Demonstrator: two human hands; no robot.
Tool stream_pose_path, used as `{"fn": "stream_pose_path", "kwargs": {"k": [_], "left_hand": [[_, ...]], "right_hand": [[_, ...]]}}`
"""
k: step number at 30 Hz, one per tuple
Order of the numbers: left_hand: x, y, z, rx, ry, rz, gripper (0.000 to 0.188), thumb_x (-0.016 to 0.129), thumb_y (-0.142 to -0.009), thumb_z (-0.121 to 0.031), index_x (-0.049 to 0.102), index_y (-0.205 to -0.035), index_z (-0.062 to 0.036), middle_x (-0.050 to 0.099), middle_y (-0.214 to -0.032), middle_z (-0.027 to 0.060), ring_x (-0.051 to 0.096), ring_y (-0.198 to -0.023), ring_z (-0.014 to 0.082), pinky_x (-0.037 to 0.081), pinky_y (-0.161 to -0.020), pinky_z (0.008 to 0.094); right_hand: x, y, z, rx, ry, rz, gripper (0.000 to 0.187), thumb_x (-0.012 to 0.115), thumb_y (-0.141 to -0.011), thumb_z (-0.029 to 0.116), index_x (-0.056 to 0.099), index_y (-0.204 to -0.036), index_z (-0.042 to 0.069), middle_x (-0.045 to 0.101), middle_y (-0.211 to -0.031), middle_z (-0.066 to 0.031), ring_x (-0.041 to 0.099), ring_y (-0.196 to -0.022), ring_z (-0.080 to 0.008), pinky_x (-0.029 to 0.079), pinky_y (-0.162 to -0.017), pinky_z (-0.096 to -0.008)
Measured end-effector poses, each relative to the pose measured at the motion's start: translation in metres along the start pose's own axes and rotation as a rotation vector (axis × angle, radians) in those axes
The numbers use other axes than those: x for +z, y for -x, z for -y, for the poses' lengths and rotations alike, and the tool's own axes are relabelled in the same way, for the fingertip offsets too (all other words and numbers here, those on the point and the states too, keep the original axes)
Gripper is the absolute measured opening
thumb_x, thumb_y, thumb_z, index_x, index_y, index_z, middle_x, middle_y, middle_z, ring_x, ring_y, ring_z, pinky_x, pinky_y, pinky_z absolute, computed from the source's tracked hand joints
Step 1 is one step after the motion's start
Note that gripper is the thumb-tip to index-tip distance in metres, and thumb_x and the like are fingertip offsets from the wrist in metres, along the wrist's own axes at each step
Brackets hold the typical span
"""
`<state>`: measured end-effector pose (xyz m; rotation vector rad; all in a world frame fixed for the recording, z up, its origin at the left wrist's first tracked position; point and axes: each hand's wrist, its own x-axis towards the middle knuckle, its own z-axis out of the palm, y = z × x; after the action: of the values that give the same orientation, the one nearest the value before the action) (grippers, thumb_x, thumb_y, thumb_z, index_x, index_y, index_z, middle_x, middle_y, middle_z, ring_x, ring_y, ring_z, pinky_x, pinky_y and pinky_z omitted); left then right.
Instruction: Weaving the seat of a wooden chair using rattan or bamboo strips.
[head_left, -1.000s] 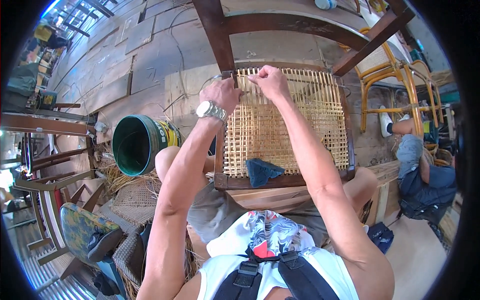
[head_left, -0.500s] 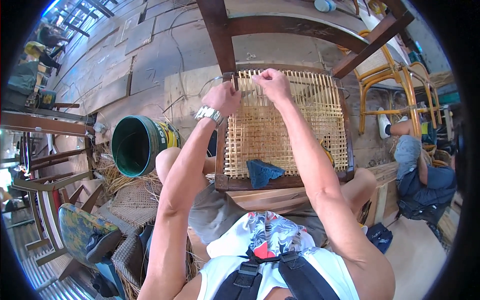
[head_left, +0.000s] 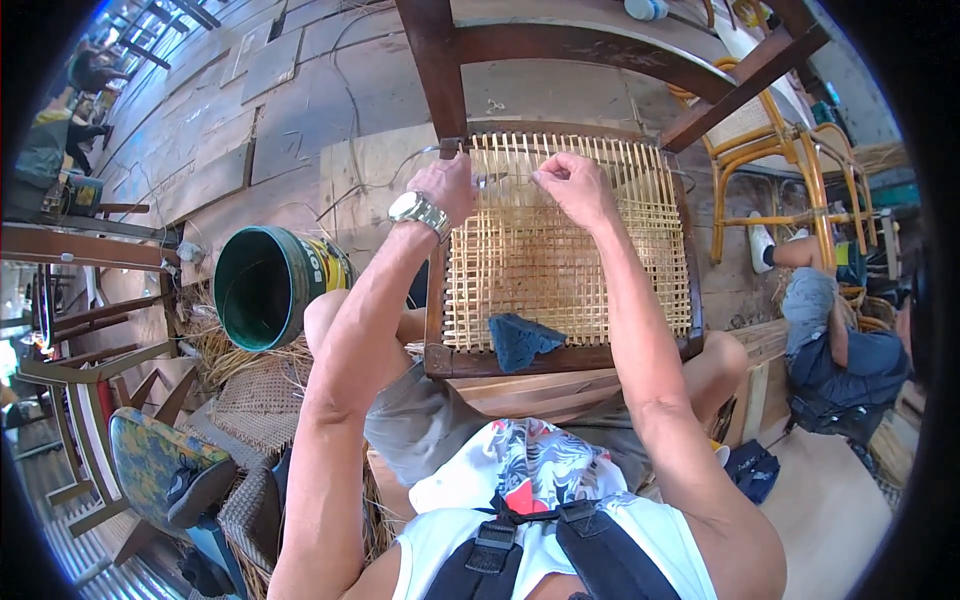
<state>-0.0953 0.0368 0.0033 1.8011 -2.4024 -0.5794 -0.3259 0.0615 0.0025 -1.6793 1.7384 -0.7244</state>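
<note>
We see a dark wooden chair frame (head_left: 560, 362) lying in front of the person, its seat filled with a pale woven cane panel (head_left: 560, 250) in an open grid. Both hands work at the far edge of that panel, near the back rail. The left hand (head_left: 445, 188), with a silver wristwatch (head_left: 418, 210) on the wrist, rests on the panel's far left corner with its fingers curled tight, apparently pinching a thin cane strand (head_left: 400, 165) that trails off over the wooden plank floor (head_left: 290, 120). The right hand (head_left: 572, 185) sits just beside it, fingers drawn narrow together on the weave; we cannot tell exactly what they grip. A dark blue sponge-like scrap (head_left: 520, 340) lies on the near edge of the seat. A green plastic bucket (head_left: 265, 288) lies tipped on its side to the left, and another person (head_left: 845, 340) sits at the right by a yellow rattan chair (head_left: 790, 170).
</note>
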Motion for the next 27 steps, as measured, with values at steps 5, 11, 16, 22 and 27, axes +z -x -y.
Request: {"fn": "stream_pose_path", "kwargs": {"k": [5,11,16,22,27], "left_hand": [[0.000,0.004,0.000,-0.032,0.042,-0.026,0.027,0.075,-0.087,-0.026,0.063,-0.101,-0.0055,0.071,-0.090,0.0201,0.068,-0.090,0.0398,0.052,-0.078,0.0495],[0.004,-0.001,0.009,-0.013,0.110,-0.044,0.025,0.074,-0.087,-0.028,0.066,-0.097,-0.0063,0.072,-0.087,0.0196,0.070,-0.089,0.0352,0.054,-0.077,0.0463],[0.007,-0.021,0.025,0.003,0.262,0.068,0.028,0.073,-0.089,-0.034,0.072,-0.082,-0.0073,0.072,-0.068,0.0084,0.071,-0.068,0.0239,0.056,-0.069,0.0385],[-0.005,0.008,0.038,-0.086,0.143,-0.158,0.034,0.067,-0.091,-0.041,0.072,-0.089,-0.0075,0.072,-0.079,0.0159,0.071,-0.076,0.0331,0.056,-0.071,0.0449],[-0.050,0.076,0.187,-0.490,0.028,-0.285,0.027,0.063,-0.094,-0.032,0.071,-0.095,-0.0064,0.073,-0.094,0.0204,0.070,-0.090,0.0396,0.055,-0.079,0.0482]], "right_hand": [[0.008,-0.003,0.003,-0.046,0.043,-0.013,0.017,0.073,-0.089,0.026,0.072,-0.083,0.010,0.073,-0.083,-0.0043,0.068,-0.076,-0.0179,0.054,-0.072,-0.0348],[0.042,-0.014,0.025,0.031,0.240,0.175,0.025,0.077,-0.089,0.033,0.075,-0.093,0.008,0.072,-0.094,-0.0070,0.068,-0.084,-0.0205,0.053,-0.075,-0.0402],[0.042,-0.009,0.030,-0.090,0.299,0.090,0.025,0.076,-0.089,0.028,0.074,-0.101,0.007,0.072,-0.098,-0.0109,0.069,-0.090,-0.0283,0.054,-0.079,-0.0397],[0.039,-0.010,0.026,-0.011,0.108,0.144,0.023,0.071,-0.090,0.020,0.072,-0.108,0.007,0.073,-0.103,-0.0101,0.070,-0.094,-0.0229,0.055,-0.082,-0.0366],[0.043,-0.016,0.016,-0.172,0.182,0.130,0.032,0.071,-0.090,0.020,0.068,-0.121,0.010,0.069,-0.098,-0.0070,0.067,-0.087,-0.0180,0.057,-0.082,-0.0334]]}}
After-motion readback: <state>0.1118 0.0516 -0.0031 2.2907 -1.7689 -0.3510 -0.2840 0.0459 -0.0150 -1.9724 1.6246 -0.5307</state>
